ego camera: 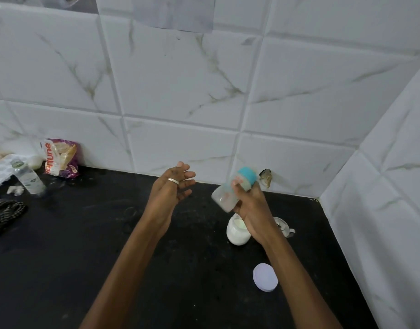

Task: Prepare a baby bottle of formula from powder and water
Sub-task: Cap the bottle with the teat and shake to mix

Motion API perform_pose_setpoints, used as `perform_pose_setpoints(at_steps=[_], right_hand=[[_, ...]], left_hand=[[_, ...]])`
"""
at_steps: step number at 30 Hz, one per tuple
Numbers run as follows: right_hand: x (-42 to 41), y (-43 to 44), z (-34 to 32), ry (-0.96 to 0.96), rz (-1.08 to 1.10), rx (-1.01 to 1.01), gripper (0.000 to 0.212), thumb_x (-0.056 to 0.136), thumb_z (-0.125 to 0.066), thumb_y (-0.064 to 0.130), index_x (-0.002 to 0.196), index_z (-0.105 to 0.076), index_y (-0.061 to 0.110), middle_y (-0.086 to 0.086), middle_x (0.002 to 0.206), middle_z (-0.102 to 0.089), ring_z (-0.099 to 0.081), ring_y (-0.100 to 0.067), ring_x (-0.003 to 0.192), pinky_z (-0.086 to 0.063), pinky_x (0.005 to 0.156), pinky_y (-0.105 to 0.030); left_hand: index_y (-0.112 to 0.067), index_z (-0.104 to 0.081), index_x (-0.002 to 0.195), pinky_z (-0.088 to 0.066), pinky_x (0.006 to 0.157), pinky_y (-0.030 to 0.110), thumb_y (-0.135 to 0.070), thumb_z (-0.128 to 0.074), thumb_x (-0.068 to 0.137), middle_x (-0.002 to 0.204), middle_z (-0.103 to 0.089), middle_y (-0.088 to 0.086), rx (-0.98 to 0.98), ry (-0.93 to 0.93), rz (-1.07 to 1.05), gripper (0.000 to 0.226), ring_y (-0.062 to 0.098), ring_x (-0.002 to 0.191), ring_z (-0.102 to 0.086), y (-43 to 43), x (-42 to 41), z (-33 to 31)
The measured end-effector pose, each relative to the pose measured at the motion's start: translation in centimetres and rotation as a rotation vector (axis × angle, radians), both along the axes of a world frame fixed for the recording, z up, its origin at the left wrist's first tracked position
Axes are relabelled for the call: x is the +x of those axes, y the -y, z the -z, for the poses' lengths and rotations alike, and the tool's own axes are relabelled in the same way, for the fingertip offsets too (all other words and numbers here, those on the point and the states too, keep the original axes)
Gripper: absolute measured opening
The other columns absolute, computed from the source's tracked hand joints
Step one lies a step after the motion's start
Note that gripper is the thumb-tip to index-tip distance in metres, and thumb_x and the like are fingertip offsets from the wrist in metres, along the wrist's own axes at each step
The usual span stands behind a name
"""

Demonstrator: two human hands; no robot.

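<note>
Forearms fill the lower frame. Right hand (248, 205) is wrapped round the baby bottle (230, 192), right of centre, held tilted above the black counter (85, 245), teal cap (247, 175) on, motion-blurred. Looks like the shake step. Left hand (173, 186) is empty, fingers spread, well apart from the bottle. Open powder jar (237, 231) sits just below the right hand, its lid (265, 277) nearer the camera. Bottle likely light, stiff plastic, slick if wet: grip mid-body, thumb over cap against leaks.
</note>
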State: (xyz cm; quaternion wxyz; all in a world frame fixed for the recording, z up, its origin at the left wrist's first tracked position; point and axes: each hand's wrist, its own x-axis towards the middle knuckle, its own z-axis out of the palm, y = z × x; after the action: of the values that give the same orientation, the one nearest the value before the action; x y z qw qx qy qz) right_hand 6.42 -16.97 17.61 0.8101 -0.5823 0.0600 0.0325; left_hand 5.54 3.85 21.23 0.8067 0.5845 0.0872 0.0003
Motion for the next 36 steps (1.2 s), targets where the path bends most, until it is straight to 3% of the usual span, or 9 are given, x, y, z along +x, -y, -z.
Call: perform_pose_setpoints(at_steps=[2,6,10,14,18,22,26,30,36], right_hand=[[-0.4,0.1,0.2,0.008,-0.095,-0.120,0.059,0.083,-0.080,0.038,0.133,-0.054,0.020,-0.011,0.130,-0.064,-0.066,-0.025,0.120,-0.058,0.097,-0.051],[-0.4,0.3,-0.8,0.056,0.073,0.128,0.043,0.092,-0.070,0.024,0.132,-0.053,0.017,-0.008,0.118,-0.066,-0.071,-0.021,0.111,-0.059,0.092,-0.047],[-0.8,0.2,-0.8,0.048,-0.095,-0.134,0.051,0.083,-0.076,0.033,0.128,-0.055,0.022,-0.010,0.129,-0.065,-0.069,-0.020,0.115,-0.061,0.091,-0.042],[-0.4,0.2,-1.1,0.068,0.058,0.039,0.058,0.081,-0.076,0.034,0.132,-0.054,0.017,-0.007,0.120,-0.067,-0.070,-0.024,0.114,-0.060,0.091,-0.048],[-0.3,0.3,-1.6,0.090,-0.058,-0.165,0.058,0.079,-0.080,0.041,0.128,-0.055,0.022,-0.007,0.123,-0.067,-0.067,-0.025,0.119,-0.057,0.099,-0.053],[0.6,1.0,-3.1,0.125,0.124,0.064,0.054,0.086,-0.073,0.032,0.132,-0.050,0.016,-0.005,0.117,-0.068,-0.071,-0.023,0.112,-0.058,0.096,-0.052],[0.5,1.1,-3.7,0.132,0.000,-0.205,0.071,0.078,-0.078,0.046,0.137,-0.049,0.019,0.000,0.123,-0.062,-0.066,-0.023,0.120,-0.055,0.101,-0.056],[1.3,1.6,-4.9,0.144,0.197,0.025,0.069,0.080,-0.076,0.042,0.138,-0.048,0.016,-0.007,0.126,-0.064,-0.069,-0.026,0.116,-0.059,0.091,-0.056],[1.9,1.8,-7.9,0.222,0.104,-0.307,0.069,0.076,-0.072,0.048,0.136,-0.048,0.024,-0.005,0.131,-0.061,-0.066,-0.020,0.117,-0.061,0.092,-0.051]], left_hand=[[-0.017,-0.071,0.116,-0.056,0.094,0.039,-0.040,-0.054,0.104,0.115,-0.075,0.007,0.001,-0.001,0.002,0.032,0.021,0.102,-0.072,0.2,0.1,0.0],[-0.018,-0.072,0.115,-0.055,0.091,0.037,-0.040,-0.054,0.105,0.114,-0.076,0.006,0.002,0.000,0.003,0.030,0.021,0.104,-0.072,0.2,0.2,0.2],[-0.016,-0.071,0.119,-0.056,0.094,0.039,-0.039,-0.052,0.105,0.116,-0.076,0.007,0.017,0.015,0.020,0.032,0.023,0.107,-0.072,0.3,0.2,0.5],[-0.017,-0.071,0.118,-0.055,0.091,0.037,-0.039,-0.050,0.106,0.117,-0.076,0.007,0.027,0.027,0.031,0.032,0.025,0.109,-0.071,0.5,0.5,0.3],[-0.017,-0.071,0.118,-0.055,0.093,0.039,-0.039,-0.050,0.107,0.117,-0.076,0.007,0.036,0.041,0.039,0.032,0.023,0.108,-0.072,0.4,0.9,-0.4],[-0.018,-0.072,0.116,-0.055,0.093,0.038,-0.041,-0.052,0.105,0.112,-0.077,0.004,0.028,0.054,0.034,0.032,0.021,0.105,-0.072,0.4,1.4,-1.3],[-0.020,-0.072,0.115,-0.056,0.090,0.035,-0.041,-0.052,0.106,0.113,-0.076,0.004,0.042,0.061,0.042,0.031,0.021,0.107,-0.072,0.8,1.8,-2.1],[-0.022,-0.071,0.117,-0.057,0.095,0.038,-0.044,-0.054,0.103,0.115,-0.077,0.001,0.065,0.068,0.056,0.032,0.020,0.110,-0.072,1.2,2.0,-3.0],[-0.022,-0.071,0.119,-0.057,0.098,0.039,-0.048,-0.055,0.102,0.114,-0.077,-0.003,0.120,0.145,0.059,0.035,0.016,0.107,-0.073,1.7,3.7,-6.1]])
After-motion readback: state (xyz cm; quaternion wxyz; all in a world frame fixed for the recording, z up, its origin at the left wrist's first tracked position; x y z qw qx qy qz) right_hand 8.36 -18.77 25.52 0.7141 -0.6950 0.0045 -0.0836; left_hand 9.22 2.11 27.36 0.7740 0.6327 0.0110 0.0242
